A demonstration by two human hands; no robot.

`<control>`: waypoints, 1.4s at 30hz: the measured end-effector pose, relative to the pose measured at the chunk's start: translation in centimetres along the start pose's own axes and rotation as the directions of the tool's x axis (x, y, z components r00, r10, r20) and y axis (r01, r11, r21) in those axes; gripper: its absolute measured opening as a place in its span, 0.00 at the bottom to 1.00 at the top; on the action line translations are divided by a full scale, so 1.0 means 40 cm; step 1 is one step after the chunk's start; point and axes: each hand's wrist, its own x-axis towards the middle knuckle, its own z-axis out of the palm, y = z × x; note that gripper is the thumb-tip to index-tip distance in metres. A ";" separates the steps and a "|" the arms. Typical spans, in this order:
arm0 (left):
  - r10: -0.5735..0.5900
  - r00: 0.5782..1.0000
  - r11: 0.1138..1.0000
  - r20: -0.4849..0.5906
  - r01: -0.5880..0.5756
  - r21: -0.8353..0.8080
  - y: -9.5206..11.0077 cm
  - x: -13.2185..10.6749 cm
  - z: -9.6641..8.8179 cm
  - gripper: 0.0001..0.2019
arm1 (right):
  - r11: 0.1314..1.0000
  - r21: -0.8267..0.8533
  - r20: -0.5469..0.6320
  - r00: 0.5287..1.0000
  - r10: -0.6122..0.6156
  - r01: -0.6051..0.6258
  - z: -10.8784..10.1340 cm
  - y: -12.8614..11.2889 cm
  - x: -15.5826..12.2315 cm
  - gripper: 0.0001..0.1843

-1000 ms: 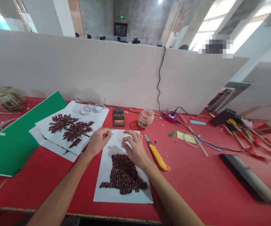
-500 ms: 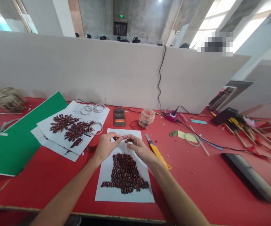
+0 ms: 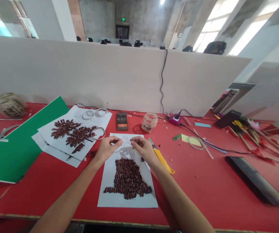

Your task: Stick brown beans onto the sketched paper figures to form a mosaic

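Note:
A white sheet of paper (image 3: 110, 174) lies in front of me, its lower half covered with rows of dark red-brown beans (image 3: 127, 179). Faint drawn lines show on its upper part. Over that upper part my left hand (image 3: 108, 148) is closed in a pinch, thumb against fingertips. Facing it, slightly apart, my right hand (image 3: 143, 149) pinches too. Whatever either hand holds is too small to make out. One loose bean (image 3: 142, 159) shows just under my right hand. To its right lies a yellow utility knife (image 3: 164, 161), blade pointing away from me.
Left are sheets with bean pictures (image 3: 57, 150), tape rolls (image 3: 97, 133) and a green board (image 3: 32, 136). Behind the paper stand a phone (image 3: 122, 121) and a glass jar (image 3: 149, 122). A purple power adapter (image 3: 175, 119), cables and a black case (image 3: 257, 179) are at right.
My hands have drawn apart from nearly touching, opening a small gap between the fingertips. A loose bean now shows beneath my right hand. The camera view has shifted slightly.

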 end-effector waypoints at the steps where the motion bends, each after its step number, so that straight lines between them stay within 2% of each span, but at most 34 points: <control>1: -0.008 1.000 1.000 0.012 0.008 -0.004 -0.001 0.001 0.000 0.15 | 0.998 -0.054 -0.003 1.000 -0.014 0.014 0.001 -0.001 0.000 0.18; 5: -0.038 0.997 0.999 0.063 0.036 0.040 0.001 -0.003 -0.002 0.15 | 0.976 -0.217 0.006 0.999 -0.032 0.033 0.000 -0.006 -0.005 0.17; 9: -0.047 0.988 0.979 0.147 0.016 0.204 0.013 -0.017 -0.009 0.12 | 0.949 -0.314 0.080 0.997 0.001 0.024 -0.007 -0.008 -0.019 0.11; 13: -0.087 0.960 0.931 0.265 -0.017 0.365 0.036 -0.020 -0.024 0.10 | 0.897 -0.441 0.135 0.990 0.036 0.028 -0.010 -0.013 -0.025 0.06; 17: -0.117 0.944 0.894 0.308 -0.036 0.448 0.040 -0.008 -0.036 0.10 | 0.845 -0.535 0.116 0.992 0.048 0.022 -0.002 -0.018 -0.015 0.06; 26: -0.254 0.901 0.819 0.352 0.007 0.574 0.009 0.014 -0.042 0.08 | 0.763 -0.646 0.167 0.979 0.117 0.019 0.018 -0.002 0.003 0.06; 33: -0.359 0.841 0.767 0.405 0.018 0.642 0.032 0.052 -0.039 0.05 | 0.700 -0.715 0.174 0.970 0.169 0.006 0.023 0.003 0.019 0.06; 42: -0.535 0.738 0.697 0.412 0.111 0.708 0.049 0.095 -0.020 0.04 | 0.657 -0.754 0.198 0.956 0.218 0.006 0.023 -0.023 0.030 0.05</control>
